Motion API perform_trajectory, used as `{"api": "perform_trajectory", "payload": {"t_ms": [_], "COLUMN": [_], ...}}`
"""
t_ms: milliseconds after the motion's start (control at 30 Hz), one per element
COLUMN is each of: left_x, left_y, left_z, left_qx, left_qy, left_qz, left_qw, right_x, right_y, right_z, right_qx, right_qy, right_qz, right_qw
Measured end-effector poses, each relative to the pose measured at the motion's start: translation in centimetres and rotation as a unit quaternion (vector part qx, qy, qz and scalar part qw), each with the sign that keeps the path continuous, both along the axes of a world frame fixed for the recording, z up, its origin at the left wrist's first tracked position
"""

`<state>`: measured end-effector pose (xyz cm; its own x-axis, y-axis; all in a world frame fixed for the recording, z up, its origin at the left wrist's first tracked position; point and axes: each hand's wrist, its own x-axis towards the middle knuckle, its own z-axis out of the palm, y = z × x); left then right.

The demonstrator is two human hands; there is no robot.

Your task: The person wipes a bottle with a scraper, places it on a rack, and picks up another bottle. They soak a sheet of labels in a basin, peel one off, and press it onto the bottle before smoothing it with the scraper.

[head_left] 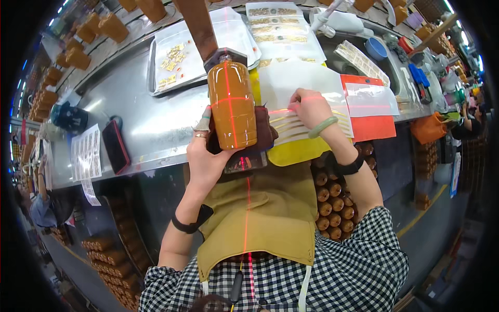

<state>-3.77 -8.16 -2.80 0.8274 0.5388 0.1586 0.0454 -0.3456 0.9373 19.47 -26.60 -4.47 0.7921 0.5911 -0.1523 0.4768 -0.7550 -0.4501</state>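
Observation:
A glossy brown bottle (228, 104) lies with its neck in a dark holder (225, 56), its base toward me, over a dark brown cloth (266, 130). My left hand (204, 158) is closed around the bottle's lower left side, a wrap on one finger. Red light lines cross the bottle. To its right, my right hand (312, 109) has its fingertips pinched together over a white sheet (278, 86) bearing several thin gold strips (299, 130). Whether a strip is between those fingertips is too small to tell. Under the sheet lies a yellow folder (296, 152).
A metal tray (152, 78) holds gold label pieces (174, 57). A wooden bar (196, 26) rises above the bottle. An orange-red folder (374, 127) lies right, a phone (115, 145) left. Several brown bottles (335, 208) stand below the table. A blue bowl (375, 48) sits far right.

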Motion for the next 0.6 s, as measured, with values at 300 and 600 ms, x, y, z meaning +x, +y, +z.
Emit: {"api": "perform_trajectory", "payload": {"t_ms": [300, 600], "left_x": [-0.3, -0.7], "left_y": [-0.2, -0.1], "left_z": [-0.3, -0.7], "left_qx": [-0.018, 0.028], "left_qy": [-0.039, -0.026], "left_qz": [0.018, 0.013], "left_qw": [0.999, 0.999], "right_x": [-3.3, -11.7], "right_y": [-1.3, 1.4], "right_z": [6.0, 9.5], "right_qx": [0.164, 0.358], "right_qy": [-0.086, 0.096], "right_qz": [0.061, 0.186], "right_qw": [0.981, 0.910]}}
